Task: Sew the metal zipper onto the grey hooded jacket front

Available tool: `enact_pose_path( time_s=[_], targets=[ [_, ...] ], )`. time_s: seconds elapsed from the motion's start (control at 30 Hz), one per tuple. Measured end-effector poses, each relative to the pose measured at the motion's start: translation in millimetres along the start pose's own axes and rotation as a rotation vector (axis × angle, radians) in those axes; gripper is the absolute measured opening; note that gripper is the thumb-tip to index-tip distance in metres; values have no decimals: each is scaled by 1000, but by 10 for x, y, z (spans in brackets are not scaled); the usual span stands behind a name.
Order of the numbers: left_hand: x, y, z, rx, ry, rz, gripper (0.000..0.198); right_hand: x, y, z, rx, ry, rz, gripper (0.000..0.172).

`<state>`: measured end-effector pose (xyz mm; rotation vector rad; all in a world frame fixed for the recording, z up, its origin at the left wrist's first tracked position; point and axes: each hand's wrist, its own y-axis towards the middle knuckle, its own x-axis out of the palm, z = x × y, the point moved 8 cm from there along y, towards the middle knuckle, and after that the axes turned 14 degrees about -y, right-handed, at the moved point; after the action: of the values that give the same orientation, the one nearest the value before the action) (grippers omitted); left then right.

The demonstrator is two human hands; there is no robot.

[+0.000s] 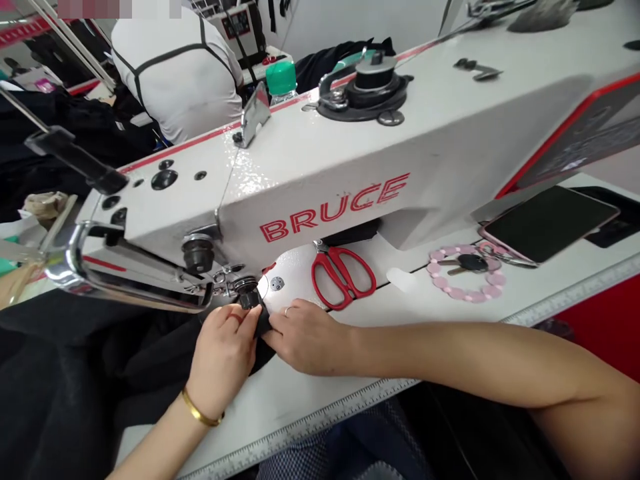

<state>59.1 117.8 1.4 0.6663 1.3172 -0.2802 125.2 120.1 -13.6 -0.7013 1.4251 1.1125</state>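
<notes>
Black fabric (55, 373) lies over the left of the table and runs up to the needle area of a white sewing machine (320, 167). My left hand (225, 353), with a gold bangle at its wrist, is closed on the fabric just below the machine's tension knob. Close to its right, my right hand (305, 337) pinches the fabric's edge, wearing a thin ring. Machine parts and my fingers hide the needle and presser foot. Red-handled scissors (345, 277) rest on the machine bed just beyond my right hand.
A phone (553, 220) lies at the right, next to a pink beaded ring with keys (467, 272). A measuring tape strip (345, 407) follows the table's front edge. Behind the machine are a green-capped bottle (281, 79) and a person in white (175, 73), seen from behind.
</notes>
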Motion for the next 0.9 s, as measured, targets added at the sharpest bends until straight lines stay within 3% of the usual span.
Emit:
enact_pose_path(
  time_s=[0.37,0.5,0.7,0.9],
  targets=[
    [28,-139,-51,4,-67,93,34,39,71,-68,-55,-55,-40,18],
    [26,-84,-152,4,-41,96,34,91,154,-30,-33,-60,-93,18],
    [130,-25,-395,38,-6,58,37,152,255,86,59,-64,-44,14],
    [100,-13,-491,125,-124,37,27,121,204,80,93,-45,-41,10]
  ],
)
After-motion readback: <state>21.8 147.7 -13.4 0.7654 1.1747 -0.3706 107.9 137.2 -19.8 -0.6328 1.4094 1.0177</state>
